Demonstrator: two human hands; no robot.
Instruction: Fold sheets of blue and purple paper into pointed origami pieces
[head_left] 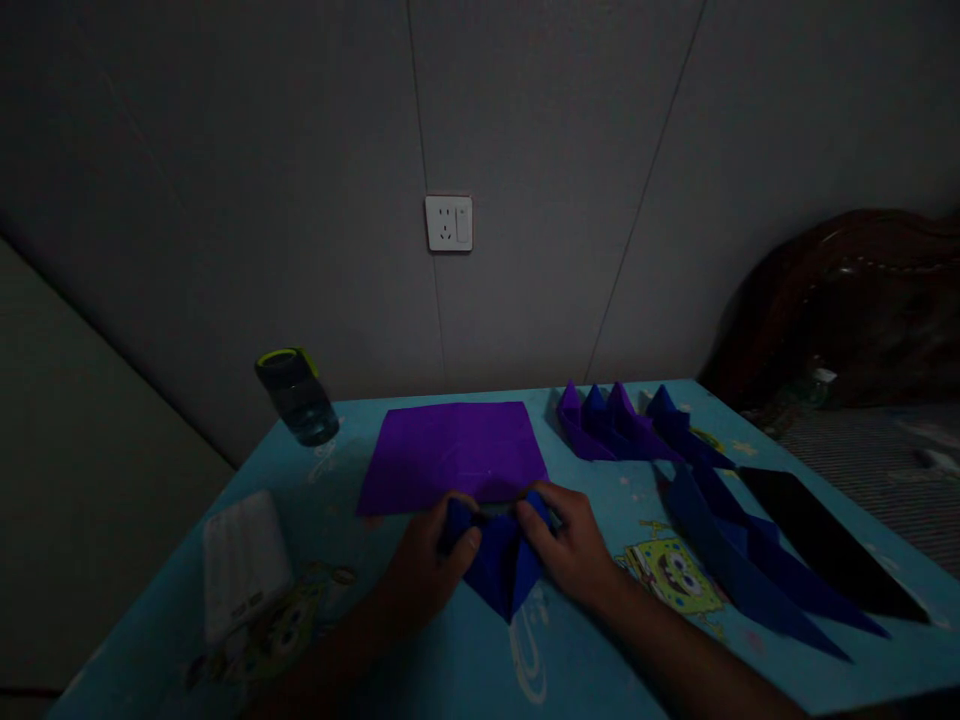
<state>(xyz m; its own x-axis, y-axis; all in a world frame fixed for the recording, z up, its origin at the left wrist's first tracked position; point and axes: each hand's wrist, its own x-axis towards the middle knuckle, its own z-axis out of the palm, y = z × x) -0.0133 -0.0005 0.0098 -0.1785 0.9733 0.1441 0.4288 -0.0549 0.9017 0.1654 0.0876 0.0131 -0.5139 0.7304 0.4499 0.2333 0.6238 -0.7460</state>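
Note:
Near the table's middle, a piece of folded blue paper [501, 570] is held between both hands, its pointed end toward me. My left hand [433, 560] pinches its left corner, thumb on top. At the right corner, my right hand [564, 535] grips it with thumb and fingers. The paper's folds stand partly apart, with a dark gap down the middle. Just beyond the hands lies a flat purple sheet [457, 455] with a crease. Folded paper boats in purple [574, 425] and dark blue [739, 560] rest on the right side.
A water bottle [300, 395] stands at the back left, with a white power bank [246, 565] nearer me. A flat black object [829, 545] lies at the right of the blue patterned tablecloth [600, 640]. Behind the table is a wall with a socket [449, 223].

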